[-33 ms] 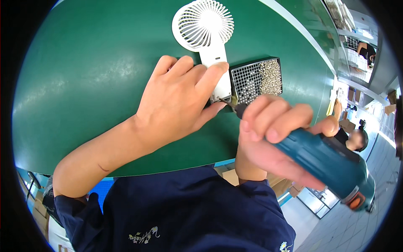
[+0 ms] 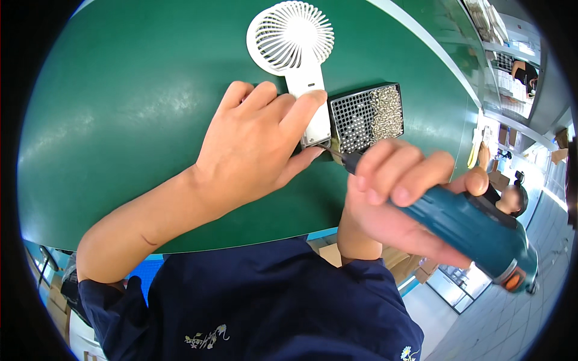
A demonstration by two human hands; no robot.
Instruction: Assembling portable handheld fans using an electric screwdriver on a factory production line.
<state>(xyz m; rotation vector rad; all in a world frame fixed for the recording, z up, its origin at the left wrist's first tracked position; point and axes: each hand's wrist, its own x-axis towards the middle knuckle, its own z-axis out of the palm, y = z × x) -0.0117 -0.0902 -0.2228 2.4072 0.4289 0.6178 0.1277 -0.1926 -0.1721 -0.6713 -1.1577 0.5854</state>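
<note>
A white hand-held fan (image 2: 292, 36) lies flat on the green table (image 2: 120, 108), its round grille pointing away from me. My left hand (image 2: 253, 144) presses down on the fan's handle, index finger along its side and thumb at its lower end. My right hand (image 2: 397, 198) grips a teal electric screwdriver (image 2: 475, 231). The screwdriver's dark bit (image 2: 337, 154) points at the bottom end of the handle, just by my left thumb. The spot where the bit meets the handle is partly hidden by my fingers.
A black perforated screw tray (image 2: 355, 120) lies right of the fan handle, its right half filled with several silver screws. The table's near edge runs just above my dark blue shirt. Another person (image 2: 512, 195) sits at the right, with shelves and benches beyond.
</note>
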